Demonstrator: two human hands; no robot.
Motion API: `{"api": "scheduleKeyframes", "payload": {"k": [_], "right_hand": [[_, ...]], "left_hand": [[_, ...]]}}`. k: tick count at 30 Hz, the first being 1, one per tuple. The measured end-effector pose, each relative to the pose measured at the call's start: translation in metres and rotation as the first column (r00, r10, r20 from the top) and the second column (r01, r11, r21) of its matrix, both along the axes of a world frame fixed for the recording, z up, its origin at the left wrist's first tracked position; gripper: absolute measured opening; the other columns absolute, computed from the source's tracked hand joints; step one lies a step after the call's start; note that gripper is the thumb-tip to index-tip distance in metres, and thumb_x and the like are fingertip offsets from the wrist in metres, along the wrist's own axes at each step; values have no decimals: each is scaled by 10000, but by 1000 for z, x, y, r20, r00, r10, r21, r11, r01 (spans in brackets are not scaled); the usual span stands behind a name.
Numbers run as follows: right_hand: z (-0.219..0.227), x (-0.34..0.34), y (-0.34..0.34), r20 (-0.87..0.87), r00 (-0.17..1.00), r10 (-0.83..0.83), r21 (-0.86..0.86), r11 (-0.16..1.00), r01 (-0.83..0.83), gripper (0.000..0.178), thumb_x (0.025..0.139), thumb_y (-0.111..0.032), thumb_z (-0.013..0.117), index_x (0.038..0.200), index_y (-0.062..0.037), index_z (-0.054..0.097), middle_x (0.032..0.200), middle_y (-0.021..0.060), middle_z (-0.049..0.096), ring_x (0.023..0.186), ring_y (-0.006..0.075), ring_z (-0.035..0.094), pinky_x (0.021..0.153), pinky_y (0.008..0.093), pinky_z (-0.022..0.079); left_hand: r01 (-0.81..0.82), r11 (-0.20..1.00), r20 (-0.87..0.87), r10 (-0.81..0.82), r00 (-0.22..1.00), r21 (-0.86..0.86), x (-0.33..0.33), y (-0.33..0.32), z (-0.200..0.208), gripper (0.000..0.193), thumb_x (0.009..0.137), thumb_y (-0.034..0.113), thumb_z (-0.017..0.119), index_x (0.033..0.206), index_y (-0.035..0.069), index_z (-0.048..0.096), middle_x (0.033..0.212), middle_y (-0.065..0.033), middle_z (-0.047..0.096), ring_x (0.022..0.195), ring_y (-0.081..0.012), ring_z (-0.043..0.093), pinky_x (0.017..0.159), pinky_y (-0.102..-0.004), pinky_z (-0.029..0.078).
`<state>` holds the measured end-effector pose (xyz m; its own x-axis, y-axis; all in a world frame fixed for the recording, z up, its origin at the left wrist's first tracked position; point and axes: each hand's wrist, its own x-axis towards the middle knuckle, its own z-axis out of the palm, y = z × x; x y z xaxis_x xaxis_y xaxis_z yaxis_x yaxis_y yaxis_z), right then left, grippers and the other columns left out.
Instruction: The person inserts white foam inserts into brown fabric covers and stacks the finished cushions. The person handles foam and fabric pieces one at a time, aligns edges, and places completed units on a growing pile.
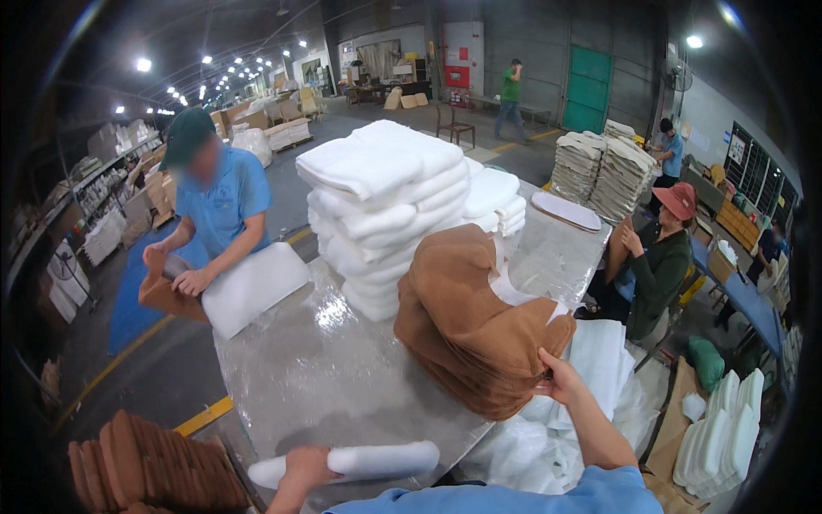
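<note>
Head view: lower edge crops left forearm (287, 501); fingertips of left hand (306, 469) hidden around long, white, soft-looking padded slab (390, 460) it grasps. Slab's long axis runs left-right along near edge of grey, plastic-covered worktop (300, 377), ends jutting out either side of hand. Right hand (561, 381) grips near-right edge of brown fabric cover stack (462, 317), fingers partly concealed; stack extends ahead-left of it.

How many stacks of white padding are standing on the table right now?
2: a tall stack near the middle, and a shorter stack behind it to the right. More may be hidden behind them. The white pad in the left hand is separate.
</note>
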<state>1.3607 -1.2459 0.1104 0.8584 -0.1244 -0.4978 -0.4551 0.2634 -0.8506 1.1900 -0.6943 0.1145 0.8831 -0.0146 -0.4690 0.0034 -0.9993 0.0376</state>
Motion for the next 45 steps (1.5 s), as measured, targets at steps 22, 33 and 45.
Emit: {"api": "scheduleKeyframes", "payload": {"k": [22,33,45], "right_hand": [[-8,275,256,171,685,708,-982,176,64,811,1014,-689,454,1678,-247,308,1762,125,203,1632,358,119,1248,712,86],[103,125,278,677,274,683,-735,646,204,618,922,-244,782,1456,-23,563,1441,237,580,1323,380,571,1109,451,463],[8,-165,341,-6,224,975,-978,42,-207,641,791,-274,867,1358,-109,619,1172,154,682,1081,392,667,922,489,532]], "left_hand": [[-134,991,124,130,984,23,-23,-7,5,444,734,480,881,1044,179,780,986,-82,790,985,-328,753,918,-515,524],[-87,993,12,89,996,-79,-19,16,2,473,731,422,914,1077,131,777,1068,-132,786,1059,-337,745,906,-480,573],[156,952,161,-116,980,-265,-27,32,4,790,731,429,912,1377,80,622,1234,-158,719,1196,-355,679,1035,-524,507]]}}
